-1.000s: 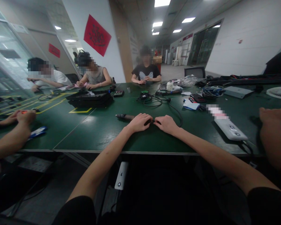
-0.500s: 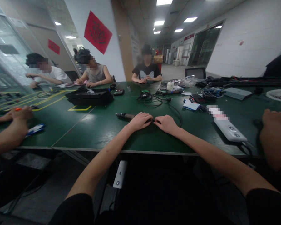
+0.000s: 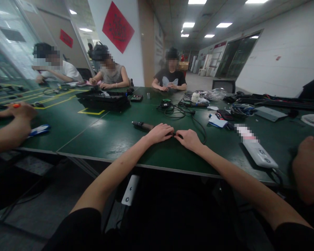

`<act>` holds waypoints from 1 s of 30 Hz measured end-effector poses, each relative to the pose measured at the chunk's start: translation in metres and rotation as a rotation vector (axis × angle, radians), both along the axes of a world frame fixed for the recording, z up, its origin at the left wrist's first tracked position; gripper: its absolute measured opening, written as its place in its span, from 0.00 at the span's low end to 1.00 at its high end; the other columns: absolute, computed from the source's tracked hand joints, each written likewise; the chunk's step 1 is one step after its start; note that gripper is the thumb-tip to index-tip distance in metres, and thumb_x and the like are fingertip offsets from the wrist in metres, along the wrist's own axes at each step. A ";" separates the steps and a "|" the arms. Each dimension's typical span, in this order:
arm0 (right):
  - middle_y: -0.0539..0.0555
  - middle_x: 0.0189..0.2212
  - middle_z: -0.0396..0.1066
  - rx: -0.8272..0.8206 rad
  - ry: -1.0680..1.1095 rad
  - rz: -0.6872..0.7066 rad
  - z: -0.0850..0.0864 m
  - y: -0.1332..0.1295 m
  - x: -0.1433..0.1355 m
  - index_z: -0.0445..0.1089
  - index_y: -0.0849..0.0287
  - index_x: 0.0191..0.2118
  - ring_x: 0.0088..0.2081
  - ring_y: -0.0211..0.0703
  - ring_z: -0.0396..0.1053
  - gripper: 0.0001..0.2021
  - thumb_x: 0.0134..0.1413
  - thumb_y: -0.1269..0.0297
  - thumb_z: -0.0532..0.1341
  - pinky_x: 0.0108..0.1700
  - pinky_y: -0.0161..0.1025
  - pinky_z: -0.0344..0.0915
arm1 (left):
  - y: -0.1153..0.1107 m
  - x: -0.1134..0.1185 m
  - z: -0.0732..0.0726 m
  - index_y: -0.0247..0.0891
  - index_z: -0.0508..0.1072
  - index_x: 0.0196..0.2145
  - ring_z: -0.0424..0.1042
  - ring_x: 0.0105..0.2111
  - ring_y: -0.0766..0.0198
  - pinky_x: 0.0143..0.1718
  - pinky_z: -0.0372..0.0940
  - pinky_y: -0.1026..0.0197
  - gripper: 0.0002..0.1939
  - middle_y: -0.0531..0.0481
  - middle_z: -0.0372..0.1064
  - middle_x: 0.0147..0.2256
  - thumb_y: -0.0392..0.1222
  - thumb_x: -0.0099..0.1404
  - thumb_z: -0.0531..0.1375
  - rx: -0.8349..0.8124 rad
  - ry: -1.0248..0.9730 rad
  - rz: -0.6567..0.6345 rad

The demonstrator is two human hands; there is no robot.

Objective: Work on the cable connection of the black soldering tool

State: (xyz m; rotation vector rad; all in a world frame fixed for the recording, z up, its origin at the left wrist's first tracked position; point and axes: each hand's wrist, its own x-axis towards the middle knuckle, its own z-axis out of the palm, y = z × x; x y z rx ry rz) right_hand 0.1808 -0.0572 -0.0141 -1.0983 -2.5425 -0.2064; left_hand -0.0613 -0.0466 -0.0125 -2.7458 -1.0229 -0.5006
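On the green table, an electric screwdriver (image 3: 143,126) lies with its dark tip to the left and its brownish body running under my left hand (image 3: 160,133). My left fingers are closed over its rear end. Right beside it, my right hand (image 3: 188,138) is closed in a pinch on a small dark cable end, just at the back of the screwdriver. A black cable (image 3: 204,129) curves from near my right hand up to a loose coil. My fingers hide most of the joint between cable and screwdriver.
Beyond my hands stand a black tray (image 3: 103,101) and a coil of cable (image 3: 174,112). To the right lie a white power bank (image 3: 260,151), a blue-white glove (image 3: 217,120) and tangled wires (image 3: 242,109). Co-workers' arms (image 3: 13,130) reach in at both sides; several people sit opposite.
The whole view has shifted slightly, so the table and people appear a little further right. Both hands keep about the same hold at the screwdriver's rear end.
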 end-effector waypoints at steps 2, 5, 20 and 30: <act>0.54 0.38 0.81 -0.001 -0.002 -0.008 0.000 0.000 0.000 0.76 0.54 0.40 0.37 0.46 0.74 0.12 0.73 0.57 0.57 0.41 0.40 0.58 | 0.001 -0.001 0.000 0.43 0.71 0.51 0.72 0.48 0.54 0.50 0.61 0.53 0.12 0.45 0.74 0.47 0.48 0.74 0.57 -0.005 -0.009 -0.008; 0.54 0.38 0.81 -0.002 -0.005 -0.011 -0.001 0.001 -0.001 0.76 0.54 0.41 0.37 0.47 0.74 0.13 0.73 0.56 0.57 0.41 0.40 0.57 | 0.002 -0.003 -0.001 0.43 0.71 0.52 0.72 0.49 0.54 0.51 0.61 0.53 0.12 0.46 0.74 0.48 0.46 0.75 0.56 -0.019 -0.014 -0.028; 0.54 0.38 0.81 -0.005 0.013 -0.013 -0.003 0.003 -0.002 0.76 0.54 0.42 0.38 0.48 0.75 0.12 0.73 0.56 0.57 0.43 0.41 0.58 | 0.008 -0.008 -0.006 0.43 0.72 0.50 0.72 0.48 0.54 0.49 0.60 0.54 0.10 0.46 0.75 0.46 0.45 0.74 0.58 -0.015 -0.057 -0.065; 0.54 0.38 0.81 -0.009 0.030 -0.031 -0.004 0.003 -0.003 0.77 0.54 0.43 0.38 0.48 0.75 0.13 0.72 0.55 0.57 0.42 0.41 0.59 | 0.009 -0.007 -0.007 0.41 0.72 0.50 0.72 0.47 0.53 0.49 0.60 0.54 0.12 0.45 0.75 0.45 0.47 0.74 0.58 -0.017 -0.057 -0.035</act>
